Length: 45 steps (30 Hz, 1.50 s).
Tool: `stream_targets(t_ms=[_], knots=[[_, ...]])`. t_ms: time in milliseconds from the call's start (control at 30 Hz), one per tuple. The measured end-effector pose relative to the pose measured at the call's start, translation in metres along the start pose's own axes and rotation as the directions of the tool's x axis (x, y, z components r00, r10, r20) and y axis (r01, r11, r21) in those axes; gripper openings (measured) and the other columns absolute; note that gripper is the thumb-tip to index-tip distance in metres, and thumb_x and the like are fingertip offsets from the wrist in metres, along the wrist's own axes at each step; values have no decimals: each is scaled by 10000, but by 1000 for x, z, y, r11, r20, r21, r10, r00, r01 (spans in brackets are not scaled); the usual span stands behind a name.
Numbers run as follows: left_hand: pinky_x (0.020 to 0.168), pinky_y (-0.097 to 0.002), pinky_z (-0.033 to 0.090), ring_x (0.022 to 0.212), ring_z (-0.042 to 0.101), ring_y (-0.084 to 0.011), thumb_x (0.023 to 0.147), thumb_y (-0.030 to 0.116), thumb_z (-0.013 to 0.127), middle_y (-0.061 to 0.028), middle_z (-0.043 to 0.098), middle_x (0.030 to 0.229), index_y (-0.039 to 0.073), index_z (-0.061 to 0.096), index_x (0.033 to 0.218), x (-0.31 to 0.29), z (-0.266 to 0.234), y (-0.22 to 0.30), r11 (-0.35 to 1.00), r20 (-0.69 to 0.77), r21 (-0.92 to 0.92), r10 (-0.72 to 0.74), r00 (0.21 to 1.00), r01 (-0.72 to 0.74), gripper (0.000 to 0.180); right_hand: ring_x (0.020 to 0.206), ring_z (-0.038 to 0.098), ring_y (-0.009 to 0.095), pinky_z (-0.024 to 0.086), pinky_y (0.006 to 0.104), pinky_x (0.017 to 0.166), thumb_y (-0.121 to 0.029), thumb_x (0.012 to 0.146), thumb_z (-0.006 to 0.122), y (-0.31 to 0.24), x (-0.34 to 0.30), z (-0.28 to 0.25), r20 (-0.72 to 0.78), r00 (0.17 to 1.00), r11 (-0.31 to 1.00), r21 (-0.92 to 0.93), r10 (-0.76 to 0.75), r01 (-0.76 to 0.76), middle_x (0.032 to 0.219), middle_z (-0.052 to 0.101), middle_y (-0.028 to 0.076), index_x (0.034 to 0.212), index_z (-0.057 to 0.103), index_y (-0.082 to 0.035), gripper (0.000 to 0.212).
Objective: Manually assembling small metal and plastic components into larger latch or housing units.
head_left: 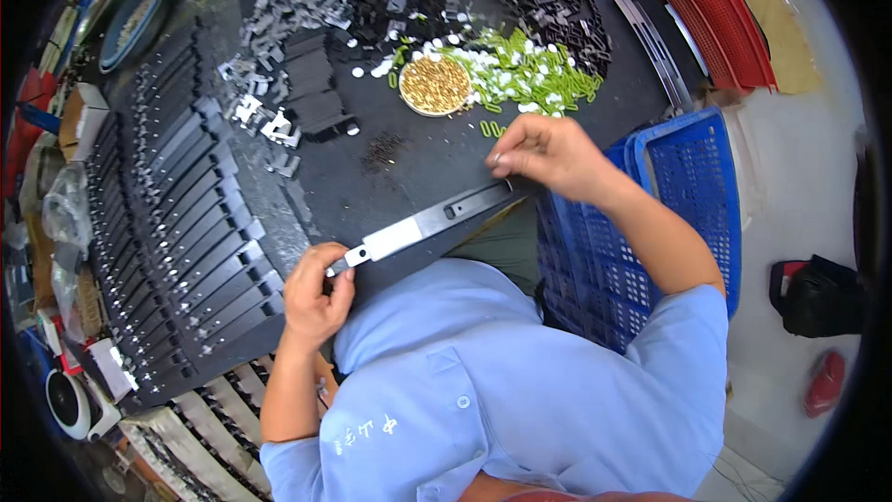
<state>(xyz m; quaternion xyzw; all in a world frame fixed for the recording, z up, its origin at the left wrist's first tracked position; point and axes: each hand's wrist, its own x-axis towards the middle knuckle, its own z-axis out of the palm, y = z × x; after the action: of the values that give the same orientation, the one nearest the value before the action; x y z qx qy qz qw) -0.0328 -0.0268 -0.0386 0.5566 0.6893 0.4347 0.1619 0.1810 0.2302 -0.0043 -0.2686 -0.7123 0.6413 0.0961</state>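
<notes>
A long, narrow black metal bar [478, 204] with a silver section [394, 238] lies slantwise along the near edge of the dark table. My left hand [316, 295] pinches its silver left end between thumb and fingers. Just above the bar's right end, my right hand [550, 156] is closed in a pinch, thumb against forefinger. A tiny pale bit shows at those fingertips, too small to name. Beyond the right hand are green oblong loops [548, 79] mixed with white discs. A round dish of small brass-coloured parts [435, 84] stands left of them.
Rows of black metal bars [200, 214] cover the table's left side. A stack of black plates [316, 84], silver clips [288, 0] and dark tiny pins [383, 151] lie farther in. Blue crates [641, 251] stand at my right, red baskets [711, 19] at the far right.
</notes>
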Motion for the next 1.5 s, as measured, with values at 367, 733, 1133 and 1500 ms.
stream_targets(t_ms=[367, 733, 1133, 1500], knots=[[725, -305, 473, 809, 611, -249, 746, -41, 606, -135, 620, 902, -10, 565, 941, -3, 2, -5, 999, 36, -34, -11, 999, 13, 201, 782, 558, 171, 402, 303, 702, -122, 713, 582, 3, 16, 23, 583, 613, 306, -542, -533, 783, 814, 566, -7, 776, 632, -112, 81], [525, -304, 461, 649, 587, -236, 763, 0, 623, -132, 606, 902, 17, 536, 962, 0, -3, -2, 999, 75, 17, 37, 997, -38, 218, 867, 532, 210, 397, 337, 732, -123, 743, 591, -10, 5, 10, 659, 695, 386, -585, -287, 713, 938, 549, 48, 983, 641, -134, 245], [573, -213, 499, 665, 621, -98, 807, 40, 645, -41, 622, 782, 5, 585, 998, 19, -16, 14, 865, 198, -353, -304, 932, 357, 203, 799, 518, 245, 408, 346, 713, -48, 689, 676, 23, -5, 13, 416, 711, 476, -539, -566, 695, 947, 562, 74, 1057, 625, -149, 385], [549, -202, 497, 640, 606, -89, 803, 13, 651, -61, 619, 830, -6, 610, 997, 25, -37, 24, 847, 136, -447, -252, 958, 286, 199, 770, 522, 255, 414, 345, 684, -48, 690, 694, 8, -11, 28, 314, 707, 502, -529, -633, 684, 916, 564, 91, 1004, 641, -100, 323]])
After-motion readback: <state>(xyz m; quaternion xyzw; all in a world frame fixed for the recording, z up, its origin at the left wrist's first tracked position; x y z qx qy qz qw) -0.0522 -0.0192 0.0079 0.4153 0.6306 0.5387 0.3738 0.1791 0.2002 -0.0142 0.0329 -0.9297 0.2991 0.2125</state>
